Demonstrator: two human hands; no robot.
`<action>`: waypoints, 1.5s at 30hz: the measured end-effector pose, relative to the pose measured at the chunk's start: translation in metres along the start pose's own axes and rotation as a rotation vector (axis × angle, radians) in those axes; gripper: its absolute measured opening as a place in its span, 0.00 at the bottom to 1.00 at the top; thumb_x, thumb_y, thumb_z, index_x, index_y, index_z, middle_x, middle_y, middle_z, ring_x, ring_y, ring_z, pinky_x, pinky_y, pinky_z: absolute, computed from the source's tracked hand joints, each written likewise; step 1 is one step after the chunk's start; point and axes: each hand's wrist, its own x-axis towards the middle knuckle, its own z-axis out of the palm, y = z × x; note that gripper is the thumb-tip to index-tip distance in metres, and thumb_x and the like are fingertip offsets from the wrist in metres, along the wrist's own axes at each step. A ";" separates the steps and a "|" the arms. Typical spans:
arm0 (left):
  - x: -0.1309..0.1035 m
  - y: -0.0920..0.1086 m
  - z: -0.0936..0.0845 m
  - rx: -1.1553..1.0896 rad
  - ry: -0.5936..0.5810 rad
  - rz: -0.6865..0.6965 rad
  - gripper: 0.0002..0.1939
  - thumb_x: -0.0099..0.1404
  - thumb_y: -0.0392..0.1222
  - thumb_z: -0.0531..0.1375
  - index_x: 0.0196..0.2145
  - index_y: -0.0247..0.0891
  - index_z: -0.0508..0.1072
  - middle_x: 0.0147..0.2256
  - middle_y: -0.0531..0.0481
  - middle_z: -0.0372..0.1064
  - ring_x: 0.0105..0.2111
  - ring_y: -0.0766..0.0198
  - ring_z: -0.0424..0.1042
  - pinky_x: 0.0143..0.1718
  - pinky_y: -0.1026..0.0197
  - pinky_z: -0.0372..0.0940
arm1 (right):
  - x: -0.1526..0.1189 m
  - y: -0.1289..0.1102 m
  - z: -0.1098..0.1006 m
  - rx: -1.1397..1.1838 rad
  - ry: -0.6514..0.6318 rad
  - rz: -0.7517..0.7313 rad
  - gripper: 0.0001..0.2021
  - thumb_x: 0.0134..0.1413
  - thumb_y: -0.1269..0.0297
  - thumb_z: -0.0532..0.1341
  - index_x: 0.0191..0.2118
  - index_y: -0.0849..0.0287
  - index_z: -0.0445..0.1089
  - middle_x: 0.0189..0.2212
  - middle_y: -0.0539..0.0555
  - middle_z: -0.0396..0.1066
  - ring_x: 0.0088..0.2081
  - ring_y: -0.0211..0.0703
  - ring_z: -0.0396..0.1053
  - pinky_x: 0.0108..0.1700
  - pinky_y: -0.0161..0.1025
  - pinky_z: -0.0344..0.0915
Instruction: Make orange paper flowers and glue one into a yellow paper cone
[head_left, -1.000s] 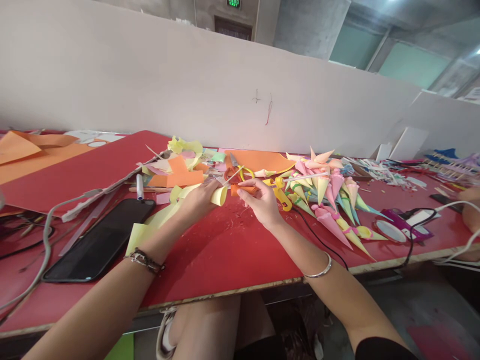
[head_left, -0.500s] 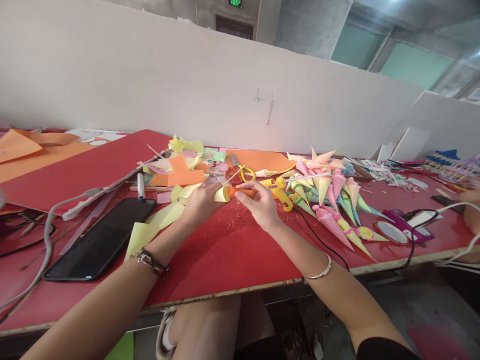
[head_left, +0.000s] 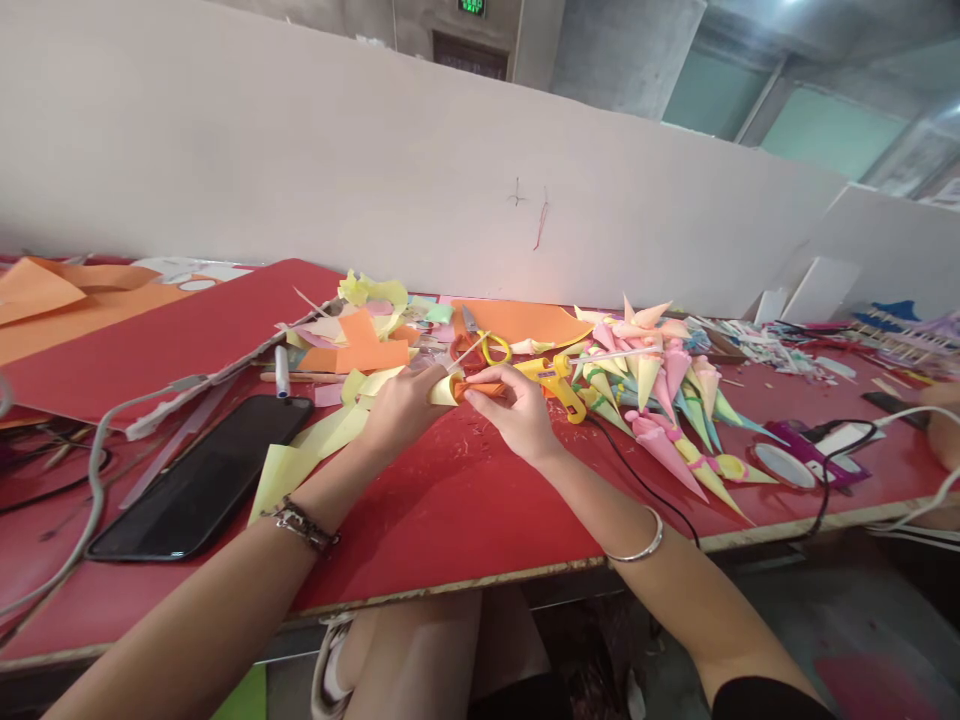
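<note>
My left hand (head_left: 403, 405) is closed on a small rolled yellow paper piece (head_left: 444, 390), with a thin pale stick (head_left: 471, 348) rising above it. Pinched in my right hand (head_left: 517, 408) is an orange paper piece (head_left: 481, 389), whose left end meets the yellow roll. Just beyond my right hand lies a yellow glue gun (head_left: 556, 382). Scissors with red and yellow handles (head_left: 495, 348) rest behind both hands. Pale yellow paper strips (head_left: 330, 430) lie beside my left hand.
Many pastel paper cones (head_left: 660, 400) are piled at the right, near a black cable (head_left: 637, 480). A black phone (head_left: 202, 480) and a marker (head_left: 281, 372) lie left. A white partition (head_left: 420, 170) stands behind the red table (head_left: 450, 520). Another person's hand (head_left: 943, 420) shows far right.
The orange piece has turned and shifted slightly in my right hand, whose fingers now curl over it more. My left hand has barely moved.
</note>
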 end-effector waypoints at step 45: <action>-0.001 0.004 0.007 -0.279 -0.095 0.092 0.06 0.54 0.41 0.58 0.29 0.37 0.65 0.22 0.56 0.64 0.21 0.71 0.62 0.21 0.70 0.53 | -0.001 -0.004 -0.005 -0.431 -0.098 -0.336 0.03 0.55 0.68 0.53 0.35 0.54 0.63 0.32 0.50 0.62 0.36 0.38 0.64 0.38 0.37 0.64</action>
